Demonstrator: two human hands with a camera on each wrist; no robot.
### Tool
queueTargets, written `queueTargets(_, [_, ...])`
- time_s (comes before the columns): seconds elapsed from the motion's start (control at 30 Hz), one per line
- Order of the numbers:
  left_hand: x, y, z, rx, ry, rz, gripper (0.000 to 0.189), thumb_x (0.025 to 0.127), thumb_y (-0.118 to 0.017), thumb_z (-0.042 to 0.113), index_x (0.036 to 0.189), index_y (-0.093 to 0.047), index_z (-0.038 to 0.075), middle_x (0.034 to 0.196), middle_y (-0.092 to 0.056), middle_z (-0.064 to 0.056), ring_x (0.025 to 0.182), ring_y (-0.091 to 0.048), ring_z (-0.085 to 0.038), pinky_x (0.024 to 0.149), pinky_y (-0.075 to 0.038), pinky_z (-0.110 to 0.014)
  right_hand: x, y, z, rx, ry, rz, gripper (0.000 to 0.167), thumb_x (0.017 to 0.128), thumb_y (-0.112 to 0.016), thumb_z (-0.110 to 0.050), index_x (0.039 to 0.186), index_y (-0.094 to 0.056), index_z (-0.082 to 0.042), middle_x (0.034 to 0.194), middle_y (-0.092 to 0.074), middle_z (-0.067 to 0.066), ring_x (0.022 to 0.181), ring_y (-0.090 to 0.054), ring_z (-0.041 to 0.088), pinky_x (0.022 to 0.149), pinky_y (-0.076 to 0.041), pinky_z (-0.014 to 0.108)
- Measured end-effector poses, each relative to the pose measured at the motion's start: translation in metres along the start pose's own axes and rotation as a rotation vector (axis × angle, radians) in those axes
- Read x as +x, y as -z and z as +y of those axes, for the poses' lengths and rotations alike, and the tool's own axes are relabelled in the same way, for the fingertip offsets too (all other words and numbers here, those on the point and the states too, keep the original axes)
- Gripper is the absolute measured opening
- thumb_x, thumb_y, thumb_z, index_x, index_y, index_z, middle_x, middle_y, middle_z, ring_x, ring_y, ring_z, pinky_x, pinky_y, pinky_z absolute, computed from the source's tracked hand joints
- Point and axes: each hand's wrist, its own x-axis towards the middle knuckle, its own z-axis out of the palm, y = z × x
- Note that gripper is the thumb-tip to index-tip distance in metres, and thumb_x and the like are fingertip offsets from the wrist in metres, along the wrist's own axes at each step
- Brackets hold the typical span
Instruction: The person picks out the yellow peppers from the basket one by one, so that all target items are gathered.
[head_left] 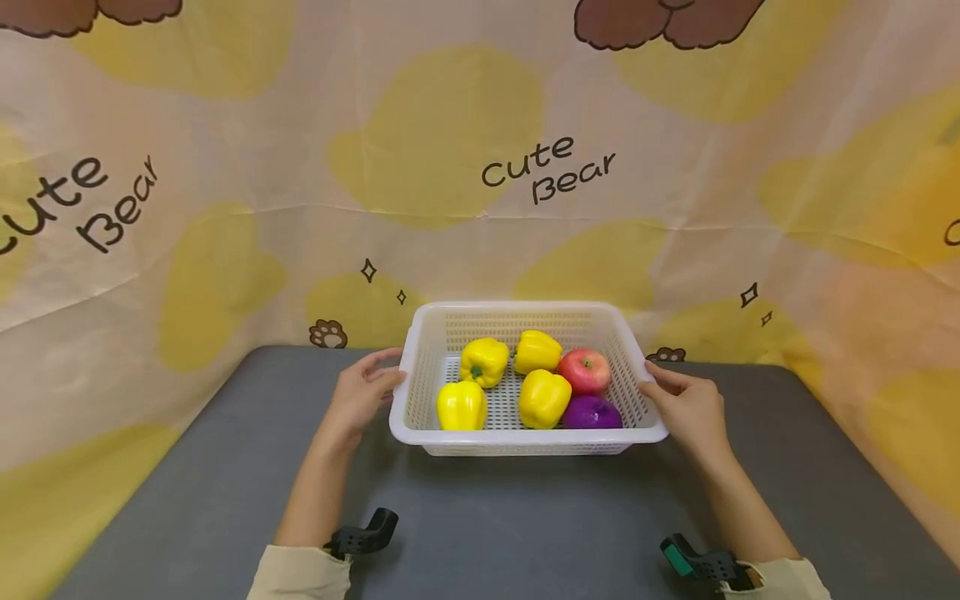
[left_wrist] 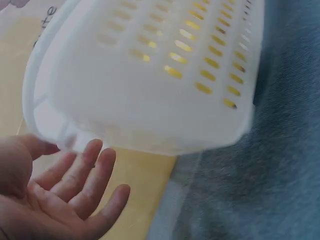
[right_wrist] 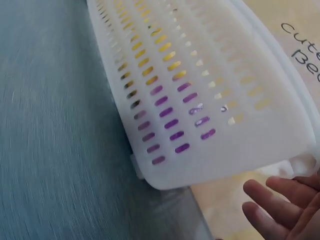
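A white plastic basket (head_left: pixel 525 437) with slotted walls is held level between both hands. My left hand (head_left: pixel 358 398) grips its left end, thumb on the rim and fingers beneath it. At the opposite end, my right hand (head_left: pixel 690 415) pinches the rim between thumb and fingers. Inside lie several yellow bell peppers (head_left: pixel 545 398), a red apple (head_left: pixel 585 371) and a rounded, glossy purple fruit or vegetable (head_left: pixel 592 412) near the front right corner. The left wrist view has the left fingers (left_wrist: pixel 90 180) spread loosely under the rim.
The basket is over the far part of a dark grey table (head_left: pixel 517 525). Behind it hangs a pale cloth backdrop (head_left: pixel 450 258) with yellow patches and "Cute Bear" lettering, which also borders the table's sides. Each wrist wears a black strapped device (head_left: pixel 363 533).
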Motion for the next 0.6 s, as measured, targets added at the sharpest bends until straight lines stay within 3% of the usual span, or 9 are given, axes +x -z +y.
queueTargets(0.1, [0.004,0.008,0.0,0.005,0.022,0.011,0.048,0.099,-0.06,0.021,0.146,-0.052,0.011,0.129,-0.068,-0.019,0.096,-0.07,-0.014,0.09,-0.057,-0.036,0.0,-0.009,-0.007,0.012,0.011,0.014,0.042,0.092,-0.073,-0.03,0.13,-0.068,-0.014,0.12,-0.071,0.019,0.091,-0.074,0.022,0.058,-0.051,0.016])
queueTargets(0.3, [0.006,0.006,0.003,-0.033,0.069,-0.015,0.048,0.101,-0.056,0.021,0.147,-0.051,0.009,0.119,-0.069,-0.018,0.08,-0.069,-0.01,0.068,-0.056,-0.026,-0.003,-0.004,-0.009,0.015,0.026,0.023,0.042,0.093,-0.073,-0.031,0.131,-0.067,-0.014,0.121,-0.07,0.02,0.095,-0.073,0.026,0.058,-0.05,0.015])
queueTargets(0.43, [0.004,0.001,0.005,-0.027,0.067,-0.001,0.049,0.102,-0.054,0.022,0.148,-0.049,0.009,0.125,-0.066,-0.022,0.084,-0.068,-0.012,0.067,-0.057,-0.026,-0.003,-0.003,-0.007,0.009,0.031,0.016,0.043,0.093,-0.073,-0.032,0.131,-0.067,-0.015,0.122,-0.07,0.019,0.096,-0.073,0.025,0.058,-0.05,0.014])
queueTargets(0.6, [0.0,-0.004,0.004,0.001,0.062,0.046,0.05,0.102,-0.055,0.025,0.149,-0.049,0.009,0.136,-0.062,-0.026,0.1,-0.07,-0.024,0.077,-0.058,-0.03,-0.002,-0.007,-0.005,0.03,0.032,0.003,0.044,0.093,-0.073,-0.034,0.132,-0.067,-0.015,0.123,-0.07,0.019,0.102,-0.073,0.03,0.059,-0.051,0.014])
